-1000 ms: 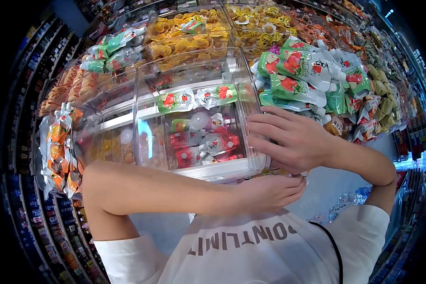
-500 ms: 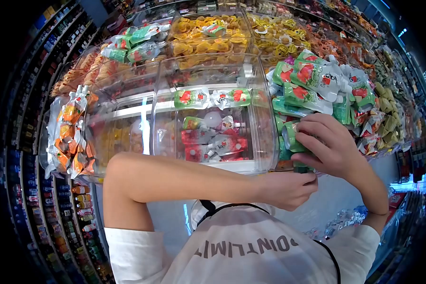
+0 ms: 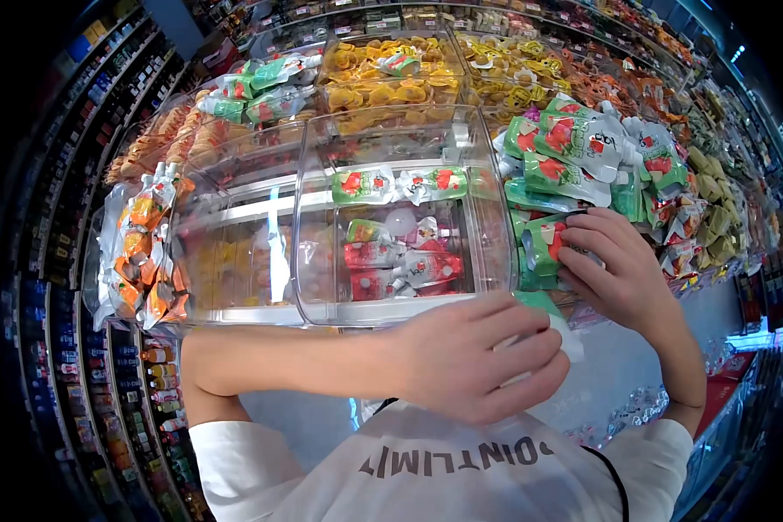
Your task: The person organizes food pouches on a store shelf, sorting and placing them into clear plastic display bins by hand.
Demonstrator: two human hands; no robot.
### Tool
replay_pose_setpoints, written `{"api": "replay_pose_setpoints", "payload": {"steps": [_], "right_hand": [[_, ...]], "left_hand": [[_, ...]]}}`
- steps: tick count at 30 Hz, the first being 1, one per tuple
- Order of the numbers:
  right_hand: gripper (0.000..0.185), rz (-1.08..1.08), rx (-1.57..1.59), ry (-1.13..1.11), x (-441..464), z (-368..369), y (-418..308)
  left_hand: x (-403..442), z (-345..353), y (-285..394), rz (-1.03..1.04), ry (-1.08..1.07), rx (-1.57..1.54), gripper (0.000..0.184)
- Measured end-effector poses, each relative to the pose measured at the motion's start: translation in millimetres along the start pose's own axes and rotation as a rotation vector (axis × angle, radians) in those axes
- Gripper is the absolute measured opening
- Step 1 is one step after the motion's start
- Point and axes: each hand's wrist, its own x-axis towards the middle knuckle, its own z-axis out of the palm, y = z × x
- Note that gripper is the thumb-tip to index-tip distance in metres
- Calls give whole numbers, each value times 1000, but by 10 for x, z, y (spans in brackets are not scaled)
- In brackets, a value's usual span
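Observation:
My left hand (image 3: 487, 361) is closed around a green and white spouted pouch (image 3: 541, 303) in front of the bins. Most of that pouch is behind the fingers. My right hand (image 3: 622, 270) rests with bent fingers on another green spouted pouch (image 3: 544, 244) at the near edge of the pile; its fingertips press on the pouch's right side. Behind that hand, more green pouches with red fruit prints (image 3: 574, 148) are heaped. Left of my hands, a clear bin (image 3: 322, 311) holds two green pouches (image 3: 363, 185) lying end to end, with several pink-red pouches (image 3: 409, 270) lower down.
Orange pouches (image 3: 141, 230) stand in the bin at the far left. Further back are more green pouches (image 3: 261, 83) and bins of yellow-wrapped items (image 3: 391, 65). Gold-green packets (image 3: 713, 196) lie at the right. Shelves of bottles (image 3: 161, 383) line the left side.
My left hand has moved left and up, away from the right hand, with a pouch in it. The right hand stays at the pile, its fingers shifted slightly right.

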Motion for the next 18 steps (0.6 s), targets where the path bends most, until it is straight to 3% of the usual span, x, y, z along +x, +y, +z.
{"api": "replay_pose_setpoints", "payload": {"steps": [2,5,7,18], "right_hand": [[36,10,-20,-6,6,-5,-33],[43,33,-32,-7,-12,-1,-64],[47,40,-35,-28,2,-27,-68],[45,41,-37,-10,213,-78,-143]], "left_hand": [[43,-373,-207,-171,86,-17,29],[106,-902,-462,-602,74,66,34],[-7,-1022,-695,-708,-76,187,36],[-783,-223,-1233,-417,-893,914,18]]}}
